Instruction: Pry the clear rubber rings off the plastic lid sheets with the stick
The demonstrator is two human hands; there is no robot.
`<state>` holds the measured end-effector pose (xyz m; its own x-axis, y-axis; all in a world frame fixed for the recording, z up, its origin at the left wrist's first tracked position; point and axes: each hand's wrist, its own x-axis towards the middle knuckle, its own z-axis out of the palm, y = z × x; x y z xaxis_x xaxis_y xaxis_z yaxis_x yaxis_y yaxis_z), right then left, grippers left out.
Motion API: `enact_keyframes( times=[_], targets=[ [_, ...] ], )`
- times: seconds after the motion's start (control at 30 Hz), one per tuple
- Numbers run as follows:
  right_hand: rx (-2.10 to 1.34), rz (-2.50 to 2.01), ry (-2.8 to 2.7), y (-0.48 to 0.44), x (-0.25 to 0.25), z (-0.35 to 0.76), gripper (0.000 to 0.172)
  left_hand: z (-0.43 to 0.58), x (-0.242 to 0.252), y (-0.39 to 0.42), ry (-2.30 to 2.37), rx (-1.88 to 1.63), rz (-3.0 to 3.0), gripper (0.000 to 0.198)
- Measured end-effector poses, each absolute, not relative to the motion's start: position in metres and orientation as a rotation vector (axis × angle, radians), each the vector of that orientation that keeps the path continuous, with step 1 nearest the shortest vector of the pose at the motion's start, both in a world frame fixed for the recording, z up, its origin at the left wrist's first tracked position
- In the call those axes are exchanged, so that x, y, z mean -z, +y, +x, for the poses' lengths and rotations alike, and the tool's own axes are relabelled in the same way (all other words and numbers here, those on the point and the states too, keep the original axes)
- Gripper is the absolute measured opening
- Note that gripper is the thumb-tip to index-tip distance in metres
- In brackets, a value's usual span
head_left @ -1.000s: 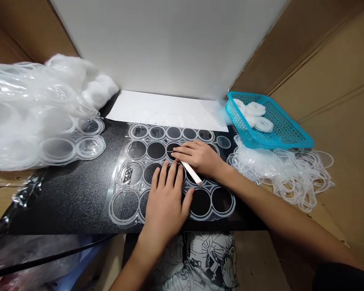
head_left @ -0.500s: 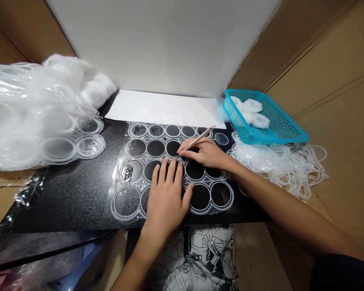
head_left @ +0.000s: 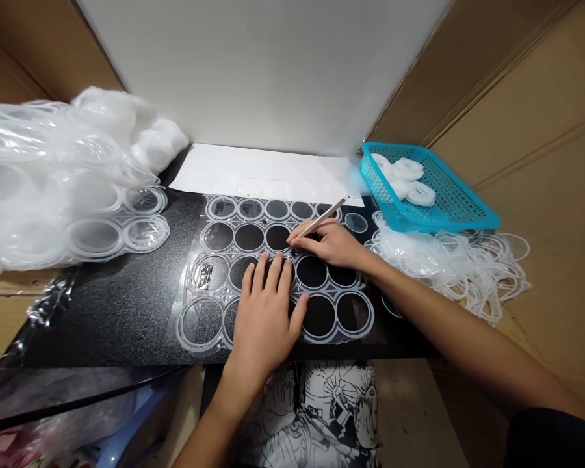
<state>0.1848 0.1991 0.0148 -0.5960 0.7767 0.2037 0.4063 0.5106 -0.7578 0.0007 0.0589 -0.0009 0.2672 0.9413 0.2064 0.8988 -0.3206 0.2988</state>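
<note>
A clear sheet of joined plastic rings [head_left: 207, 292] lies flat on the black tabletop, set out in rows. My left hand [head_left: 266, 312] rests on its lower middle, fingers stretched out and pressing down, covering some of the rings. Between thumb and fingers, my right hand [head_left: 334, 244] grips a thin pale stick like a pencil [head_left: 325, 217]. Its upper end points up to the right; the lower end, near a ring in the second row, is hidden by my fingers. A loose clear disc [head_left: 355, 223] sits just right of the sheet.
White paper [head_left: 268, 170] lies behind the sheet against the wall. At the right, a blue basket [head_left: 455, 201] holds bundles of white rings, with a heap of loose rings [head_left: 448, 266] before it. Stacked ring sheets [head_left: 78, 188] pile up at the left. Cardboard walls stand on both sides.
Both hands stay in nearly the same places. The right hand and the stick have shifted very slightly; the view itself has moved a little.
</note>
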Motion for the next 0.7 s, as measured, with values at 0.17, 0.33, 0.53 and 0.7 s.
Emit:
enact_keyframes(
  times=[0.17, 0.33, 0.53, 0.7],
  targets=[
    [-0.905, -0.94, -2.29, 0.201, -0.017, 0.185, 0.017, 0.001, 0.0, 0.059, 1.757, -0.521, 2.404, 0.058],
    [-0.865, -0.875, -2.382, 0.205, -0.019, 0.186, 0.015, 0.003, -0.001, 0.059, 1.752, -0.489, 2.416, 0.058],
    [-0.578, -0.521, -2.488, 0.206, 0.0, 0.192, 0.022, 0.007, -0.006, 0.065, 1.745, -0.459, 2.389, 0.055],
    [-0.177, -0.476, -2.67, 0.201, 0.002, 0.19, 0.026, 0.007, -0.005, 0.068, 1.747, -0.49, 2.353, 0.053]
  ],
)
